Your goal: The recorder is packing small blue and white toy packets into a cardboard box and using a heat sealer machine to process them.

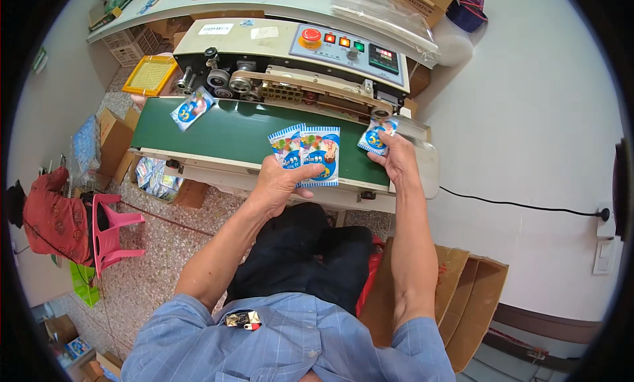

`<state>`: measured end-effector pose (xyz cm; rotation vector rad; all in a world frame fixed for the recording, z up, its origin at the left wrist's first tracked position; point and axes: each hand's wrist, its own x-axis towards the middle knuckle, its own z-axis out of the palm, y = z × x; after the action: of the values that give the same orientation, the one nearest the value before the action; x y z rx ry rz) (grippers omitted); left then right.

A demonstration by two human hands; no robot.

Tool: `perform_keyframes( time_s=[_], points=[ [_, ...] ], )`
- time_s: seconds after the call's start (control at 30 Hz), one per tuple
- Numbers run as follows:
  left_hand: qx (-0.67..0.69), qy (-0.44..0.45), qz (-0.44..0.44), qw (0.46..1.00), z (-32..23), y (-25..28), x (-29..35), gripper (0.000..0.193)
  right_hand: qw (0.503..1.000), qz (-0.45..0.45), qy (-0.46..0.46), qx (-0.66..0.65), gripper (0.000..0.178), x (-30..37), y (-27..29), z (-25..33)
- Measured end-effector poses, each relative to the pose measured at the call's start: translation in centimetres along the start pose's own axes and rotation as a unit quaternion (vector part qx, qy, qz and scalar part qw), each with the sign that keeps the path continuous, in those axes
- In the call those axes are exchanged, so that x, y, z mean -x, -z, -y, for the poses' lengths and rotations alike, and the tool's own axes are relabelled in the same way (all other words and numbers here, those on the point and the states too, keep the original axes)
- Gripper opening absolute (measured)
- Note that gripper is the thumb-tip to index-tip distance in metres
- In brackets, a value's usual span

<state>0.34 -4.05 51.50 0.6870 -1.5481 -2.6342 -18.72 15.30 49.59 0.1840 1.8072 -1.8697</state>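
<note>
Nearest of all is the blue shirt [297,336], down at 6 o'clock, and 12 o'clock is straight ahead, past the green belt [241,125]. At the belt's 3 o'clock end, the right hand [401,158] has its thumb and fingers pinched on the near right side of one small packet [371,137]. That packet pokes out past the fingertips, at about 10 o'clock from the hand. Its long way seems to lean from 7 o'clock to 1 o'clock, so its far end points at the wheel [382,111] of the machine [264,41], just beside it. I can't tell if the two touch, or if the packet rests on the belt. How that far end meets the wheel looks like what counts most, and the right hand is much the nearer one. At 8 or 9 o'clock from it, the left hand [274,184] grips two packets [321,144], maybe more, spread like cards, with its thumb on top and most other fingers hidden. Those sit at 1 or 2 o'clock from that hand, long way from 6 to 12. One loose packet [193,108] lies on the belt at 10 o'clock from the left hand, well apart, with no fingers on it.
</note>
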Motion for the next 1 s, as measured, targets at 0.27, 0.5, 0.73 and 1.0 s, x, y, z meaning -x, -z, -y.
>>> perform_keyframes(
  time_s=[0.27,0.5,0.73,1.0],
  points=[
    [0.064,-0.012,0.028,0.997,0.3,-0.1,-1.1,0.038,0.996,-0.006,0.071,0.06,0.044,3.6,-5.0,-0.6],
    [-0.005,-0.011,0.085,0.996,0.8,-2.6,-1.8,0.032,0.98,0.145,0.111,-0.076,0.031,7.8,-2.6,-3.6],
    [0.113,0.04,0.139,0.983,1.0,-1.5,-2.4,0.03,0.995,-0.039,0.059,-0.07,0.026,3.6,2.9,-0.5],
    [0.019,0.011,0.055,0.998,-0.3,-1.2,-2.1,0.034,0.998,0.053,-0.01,-0.019,0.031,-0.4,-0.3,0.1]
  ],
)
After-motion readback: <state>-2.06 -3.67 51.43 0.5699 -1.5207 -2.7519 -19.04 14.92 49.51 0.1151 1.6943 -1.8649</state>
